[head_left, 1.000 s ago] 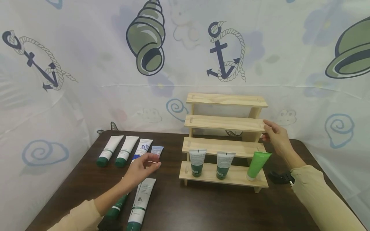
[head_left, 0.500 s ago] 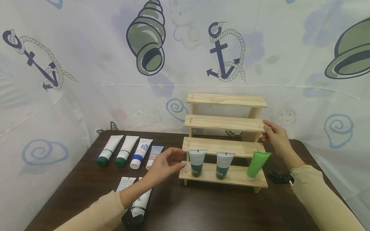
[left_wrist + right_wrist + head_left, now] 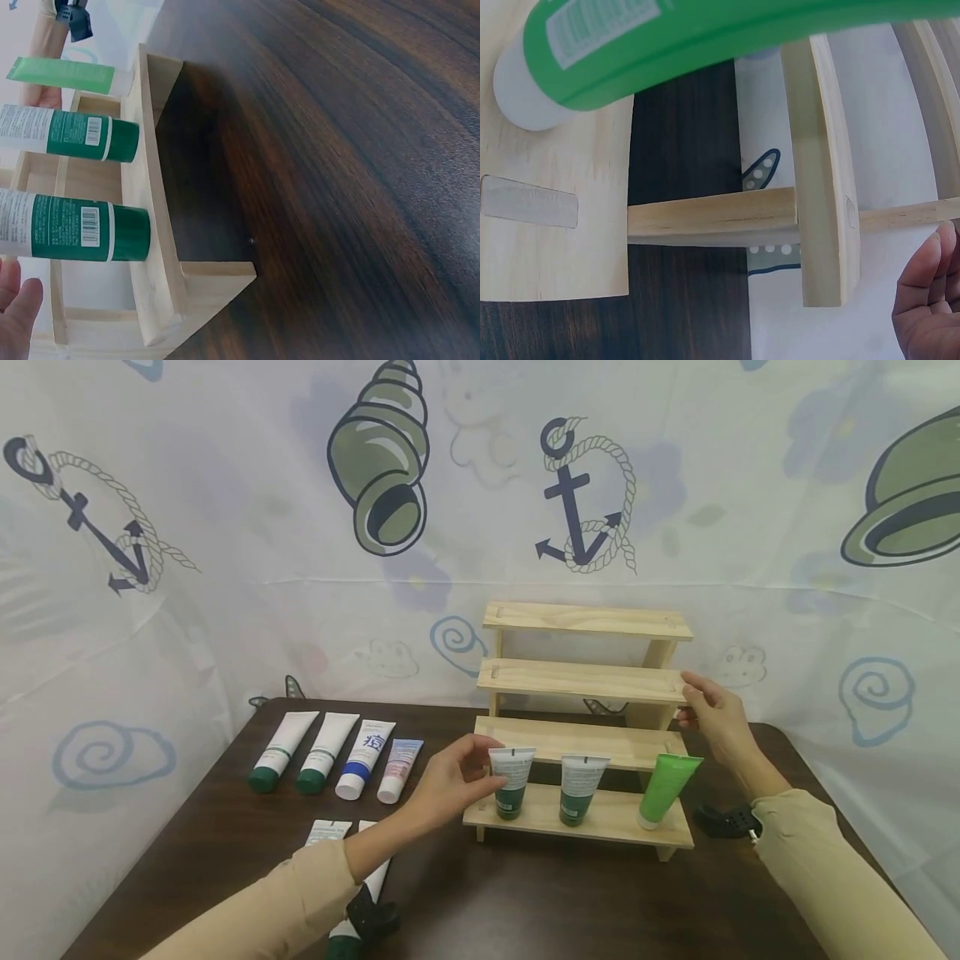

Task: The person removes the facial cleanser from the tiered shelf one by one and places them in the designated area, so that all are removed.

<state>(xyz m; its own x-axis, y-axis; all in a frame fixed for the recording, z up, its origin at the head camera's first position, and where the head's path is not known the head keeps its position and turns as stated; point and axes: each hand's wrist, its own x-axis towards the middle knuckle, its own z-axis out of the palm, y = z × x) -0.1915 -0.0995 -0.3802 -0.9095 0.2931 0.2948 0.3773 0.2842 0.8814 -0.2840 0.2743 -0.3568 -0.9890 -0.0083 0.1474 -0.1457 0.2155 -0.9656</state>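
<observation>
A four-tier wooden display rack (image 3: 581, 677) stands on the dark table. My right hand (image 3: 722, 720) pinches the right end of its second tier from the top; its fingers (image 3: 928, 270) show at the right wrist view's edge. My left hand (image 3: 459, 783) is at the left green-and-white squeeze tube (image 3: 512, 785), thumb and fingers spread around its upper left edge. In the left wrist view a gap shows between the thumb and that tube (image 3: 82, 229). A second green-and-white tube (image 3: 581, 789) and a bright green tube (image 3: 667, 789) stand on the same bottom tier.
On the table's left lie two white tubes with green caps (image 3: 283, 752) (image 3: 327, 753), a blue-and-white tube (image 3: 365, 760) and a small pink-and-blue tube (image 3: 400, 771). Two more tubes (image 3: 328, 832) (image 3: 347, 935) lie nearer, partly behind the left arm. A printed cloth (image 3: 480, 510) hangs behind.
My left hand has moved right, from above the lying tubes to the left tube on the rack's bottom tier. The right hand has stayed on the rack.
</observation>
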